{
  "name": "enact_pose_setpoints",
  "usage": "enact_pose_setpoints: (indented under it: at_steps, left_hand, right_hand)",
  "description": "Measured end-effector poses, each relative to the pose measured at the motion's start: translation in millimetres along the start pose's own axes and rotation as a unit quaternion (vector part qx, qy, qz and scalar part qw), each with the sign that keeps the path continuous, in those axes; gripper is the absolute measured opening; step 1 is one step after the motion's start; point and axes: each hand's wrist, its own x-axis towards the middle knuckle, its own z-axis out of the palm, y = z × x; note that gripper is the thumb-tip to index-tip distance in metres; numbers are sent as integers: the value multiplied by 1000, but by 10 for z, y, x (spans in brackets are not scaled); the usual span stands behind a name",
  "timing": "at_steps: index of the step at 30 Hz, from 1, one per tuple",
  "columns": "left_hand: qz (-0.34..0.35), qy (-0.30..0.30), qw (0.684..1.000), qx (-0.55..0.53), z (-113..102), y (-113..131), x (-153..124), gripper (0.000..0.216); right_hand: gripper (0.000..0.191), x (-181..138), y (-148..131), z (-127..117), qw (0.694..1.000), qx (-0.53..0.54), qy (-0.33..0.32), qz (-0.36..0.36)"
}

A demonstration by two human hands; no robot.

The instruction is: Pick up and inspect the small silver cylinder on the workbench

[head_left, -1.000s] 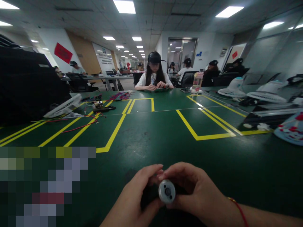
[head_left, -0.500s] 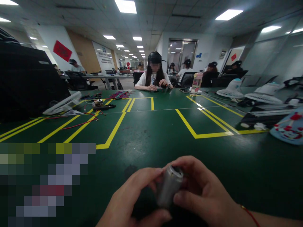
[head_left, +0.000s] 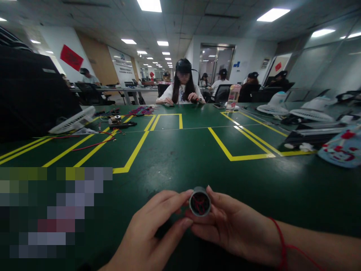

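Observation:
A short grey metal cylinder (head_left: 200, 202) is held between my two hands above the green table, its open end facing me. Dark red wires or strands show inside the round opening. My right hand (head_left: 232, 223) is wrapped round the right side and underside of the cylinder. On the other side, my left hand (head_left: 155, 226) pinches toward it, index fingertip at the upper left of the rim and thumb lower down. The far end of the cylinder is hidden.
Yellow tape marks the green table (head_left: 169, 158). Red wire (head_left: 91, 146) and a small device (head_left: 115, 120) lie left, near a white fan (head_left: 73, 119). Fans (head_left: 275, 104), a bottle (head_left: 233, 98) and a blue patterned item (head_left: 344, 150) stand right. Another person (head_left: 183, 84) sits opposite.
The cylinder has been turned from upright and tilted to facing me, showing the strands inside. My right hand has rolled under it, and the left fingers have shifted along its side.

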Motion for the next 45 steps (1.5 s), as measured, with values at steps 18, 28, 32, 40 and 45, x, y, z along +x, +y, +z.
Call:
enact_pose_setpoints:
  at_steps: [18,28,32,40,45]
  left_hand:
    - [-50,-21,998,-37,-2,106,-10,62]
    - [-124,17,990,-67,-9,106,134,30]
    - [-120,5,990,-75,-31,147,345,20]
    - [-134,-6,989,-59,-17,175,501,12]
    - [-138,29,987,-73,-55,173,488,11]
  right_hand:
    - [46,-1,-109,14,979,-118,48,-160]
    - [41,23,27,-9,822,-481,59,-301]
    - [38,62,6,-64,786,-526,113,-306]
    - [41,66,-4,-84,752,-586,122,-275]
    - [50,39,-23,-51,733,-610,121,-276]
